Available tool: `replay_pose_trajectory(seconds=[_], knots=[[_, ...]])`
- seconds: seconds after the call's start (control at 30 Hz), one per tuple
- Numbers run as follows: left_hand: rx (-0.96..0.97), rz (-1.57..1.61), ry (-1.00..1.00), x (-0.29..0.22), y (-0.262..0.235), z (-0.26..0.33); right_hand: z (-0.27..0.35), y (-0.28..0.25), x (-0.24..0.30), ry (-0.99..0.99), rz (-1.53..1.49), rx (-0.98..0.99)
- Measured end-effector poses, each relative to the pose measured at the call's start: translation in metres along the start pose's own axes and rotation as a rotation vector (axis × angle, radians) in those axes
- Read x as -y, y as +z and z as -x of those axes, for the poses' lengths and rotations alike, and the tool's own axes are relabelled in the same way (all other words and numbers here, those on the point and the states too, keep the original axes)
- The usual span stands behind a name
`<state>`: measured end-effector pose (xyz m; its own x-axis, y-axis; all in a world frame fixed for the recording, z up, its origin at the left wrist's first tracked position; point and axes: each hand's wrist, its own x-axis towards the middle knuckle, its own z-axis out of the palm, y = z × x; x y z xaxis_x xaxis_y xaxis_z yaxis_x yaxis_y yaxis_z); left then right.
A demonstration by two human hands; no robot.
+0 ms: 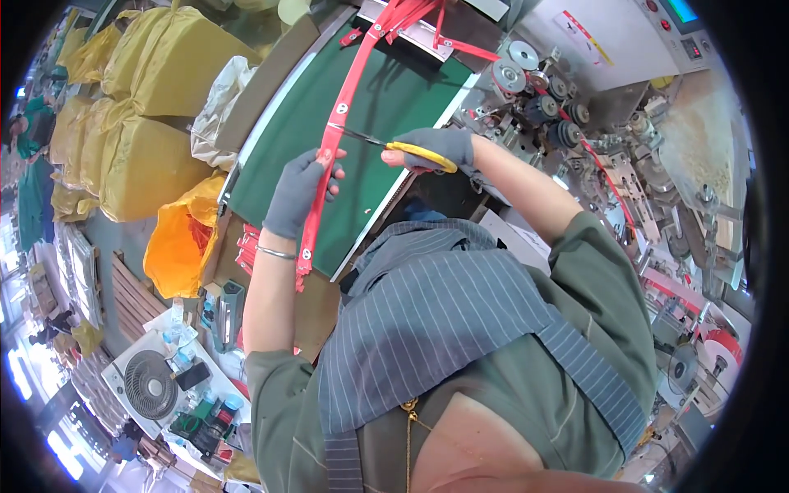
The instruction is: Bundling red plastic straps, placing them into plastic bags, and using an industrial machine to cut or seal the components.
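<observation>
A long red strip [342,107] with small white round prints runs down across the green conveyor belt [279,140]. My left hand [297,193], in a grey fingerless glove, is closed around the strip, and its lower end hangs past the wrist. Scissors with yellow handles [423,154] are gripped by my right hand [440,148], gloved the same way. Their blades reach left to the strip just above my left fingers; whether they touch it or cut into it I cannot tell.
More red strips [403,15] bunch at the belt's far end. To the right stands a machine with rollers [542,107]. At the left are stacked yellow sacks [156,156], an orange bag [185,246] and a fan [150,384] on a white table.
</observation>
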<state>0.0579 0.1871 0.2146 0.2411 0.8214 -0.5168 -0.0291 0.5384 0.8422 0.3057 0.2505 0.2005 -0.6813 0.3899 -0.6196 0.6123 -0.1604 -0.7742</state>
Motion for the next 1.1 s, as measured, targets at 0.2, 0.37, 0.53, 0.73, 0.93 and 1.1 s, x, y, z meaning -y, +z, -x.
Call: replay_pose_trajectory(seconds=[0.2,0.37,0.53,0.73,0.93,1.1], knots=[[0.001,-0.011,-0.022,0.0,-0.007,0.0,-0.018,-0.003,-0.012,-0.176,0.071,-0.101],[0.025,-0.049,-0.041,-0.005,-0.009,-0.005,-0.022,-0.009,-0.014,-0.138,0.019,-0.07],[0.045,-0.062,-0.06,-0.011,-0.006,-0.007,-0.026,-0.011,-0.02,-0.171,-0.038,-0.078],[0.035,-0.043,-0.075,-0.012,-0.008,-0.009,-0.024,-0.015,-0.016,-0.189,-0.034,-0.078],[0.024,-0.028,-0.072,-0.012,-0.012,-0.008,-0.024,-0.016,-0.01,-0.13,-0.013,-0.089],[0.011,-0.023,-0.063,-0.012,-0.012,-0.01,-0.015,-0.014,-0.005,-0.119,0.015,-0.128]])
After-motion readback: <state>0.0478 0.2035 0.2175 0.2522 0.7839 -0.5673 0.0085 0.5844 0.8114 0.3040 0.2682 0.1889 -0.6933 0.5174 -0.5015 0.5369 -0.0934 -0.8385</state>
